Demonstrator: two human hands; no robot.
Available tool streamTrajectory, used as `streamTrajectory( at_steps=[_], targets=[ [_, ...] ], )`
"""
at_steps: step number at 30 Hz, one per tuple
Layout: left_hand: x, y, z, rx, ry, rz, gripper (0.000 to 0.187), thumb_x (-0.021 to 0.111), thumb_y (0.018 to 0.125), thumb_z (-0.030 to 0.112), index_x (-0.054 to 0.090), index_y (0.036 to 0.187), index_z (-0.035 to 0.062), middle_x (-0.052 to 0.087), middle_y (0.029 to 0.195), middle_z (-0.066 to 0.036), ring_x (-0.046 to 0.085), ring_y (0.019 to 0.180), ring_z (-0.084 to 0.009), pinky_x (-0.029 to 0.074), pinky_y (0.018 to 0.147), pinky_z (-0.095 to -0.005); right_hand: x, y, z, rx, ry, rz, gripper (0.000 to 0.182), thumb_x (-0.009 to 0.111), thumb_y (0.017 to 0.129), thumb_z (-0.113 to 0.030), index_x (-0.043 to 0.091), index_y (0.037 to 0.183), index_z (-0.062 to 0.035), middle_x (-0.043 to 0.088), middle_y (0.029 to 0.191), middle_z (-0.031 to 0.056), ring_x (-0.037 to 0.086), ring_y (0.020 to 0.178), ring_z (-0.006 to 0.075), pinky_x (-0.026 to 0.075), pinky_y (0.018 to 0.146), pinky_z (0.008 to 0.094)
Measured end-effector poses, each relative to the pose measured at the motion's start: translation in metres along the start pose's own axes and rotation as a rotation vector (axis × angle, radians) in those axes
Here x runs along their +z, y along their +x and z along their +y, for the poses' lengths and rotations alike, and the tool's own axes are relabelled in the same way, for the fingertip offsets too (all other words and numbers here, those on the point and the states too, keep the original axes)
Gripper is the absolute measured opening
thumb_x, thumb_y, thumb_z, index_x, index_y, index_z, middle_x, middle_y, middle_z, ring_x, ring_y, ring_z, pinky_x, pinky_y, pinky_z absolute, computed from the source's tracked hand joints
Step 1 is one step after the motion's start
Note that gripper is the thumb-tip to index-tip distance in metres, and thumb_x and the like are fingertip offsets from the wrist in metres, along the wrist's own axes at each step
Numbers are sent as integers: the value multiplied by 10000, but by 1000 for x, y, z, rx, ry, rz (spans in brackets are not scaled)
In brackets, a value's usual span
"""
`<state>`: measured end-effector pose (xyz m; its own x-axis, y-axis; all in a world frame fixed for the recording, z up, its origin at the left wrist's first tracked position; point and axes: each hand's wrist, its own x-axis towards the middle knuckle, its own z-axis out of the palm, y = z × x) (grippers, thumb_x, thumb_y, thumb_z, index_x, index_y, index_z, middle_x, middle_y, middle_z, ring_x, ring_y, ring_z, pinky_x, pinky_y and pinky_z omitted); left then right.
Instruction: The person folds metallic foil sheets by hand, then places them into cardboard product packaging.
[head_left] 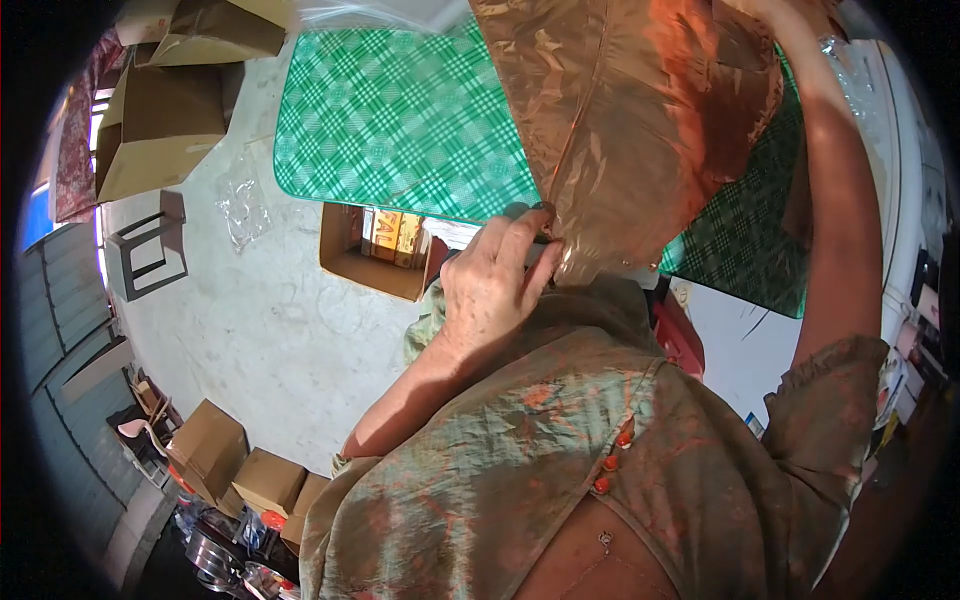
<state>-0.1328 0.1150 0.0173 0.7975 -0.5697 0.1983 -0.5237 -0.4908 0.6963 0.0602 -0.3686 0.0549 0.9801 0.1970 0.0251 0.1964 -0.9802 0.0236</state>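
A large, shiny, copper-coloured plastic sheet (625, 130) spreads across a table with a green checked cover (400, 115). It is creased, thin and partly see-through near its lower end. My left hand (490, 268) is closed at the sheet's lower left corner, thumb and fingers pinched on its edge by the table's near side. Dark coverings or stains show at the fingertips. My right arm reaches up along the right side. At the top edge of the view, my right hand (768, 8) lies by the far part of the sheet, its fingers cut off or hidden.
Below the table's left part stands an open cardboard box (372, 272) with printed packs inside. More cardboard boxes (165, 125) are at the upper left, near a grey stool frame (148, 247). Boxes (270, 480) and metal pots (212, 560) sit at the lower left. Clear plastic (243, 212) lies on the floor.
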Motion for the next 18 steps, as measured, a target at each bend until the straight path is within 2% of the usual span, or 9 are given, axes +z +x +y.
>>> streamTrajectory(
  at_steps=[1,7,8,10,11,14,18],
  targets=[
    [0,0,0,9,1,3,362,851,901,157,713,1224,69,699,926,-98,676,690,-265,555,611,-381,-3,-7,-6,-30,-7,47,307,582,1018,-321,752,1091,-76,748,1070,214,703,1005,413,550,868,505],
    [-1,2,-3,45,-14,14,334,842,910,150,719,1209,67,694,910,-98,664,665,-259,545,599,-377,-2,-76,-87,242,0,13,342,557,1049,-360,679,1249,-111,724,1154,177,689,1050,412,554,900,496],
    [1,1,-5,60,-19,26,335,843,908,149,720,1208,66,693,907,-97,660,658,-255,542,595,-374,-9,-102,-135,277,80,-47,349,609,1020,-317,674,1303,-124,702,1250,153,673,1105,390,535,957,482],
    [1,1,-6,75,-18,31,340,845,905,146,720,1210,63,691,900,-95,651,647,-247,537,588,-370,-13,-146,-217,144,98,65,478,718,950,-347,665,1387,-160,636,1429,122,608,1271,329,466,1077,502],
    [0,2,-5,74,-15,23,344,847,903,144,720,1212,61,691,898,-95,647,642,-243,534,586,-368,-11,-160,-240,-22,33,235,570,775,910,-420,662,1416,-182,593,1514,115,559,1383,292,417,1139,536],
    [-1,2,-5,85,-3,14,353,849,900,137,718,1218,58,690,894,-93,634,629,-233,529,581,-363,-6,-201,-289,-7,212,97,706,827,847,-408,619,1484,-183,473,1613,111,432,1484,325,315,1208,601],
    [0,2,-6,95,-12,15,350,844,901,125,717,1221,58,698,903,-94,648,649,-241,532,589,-367,7,-228,-302,72,254,38,814,860,808,-366,564,1545,-189,443,1639,130,376,1532,341,271,1244,616]
  ],
)
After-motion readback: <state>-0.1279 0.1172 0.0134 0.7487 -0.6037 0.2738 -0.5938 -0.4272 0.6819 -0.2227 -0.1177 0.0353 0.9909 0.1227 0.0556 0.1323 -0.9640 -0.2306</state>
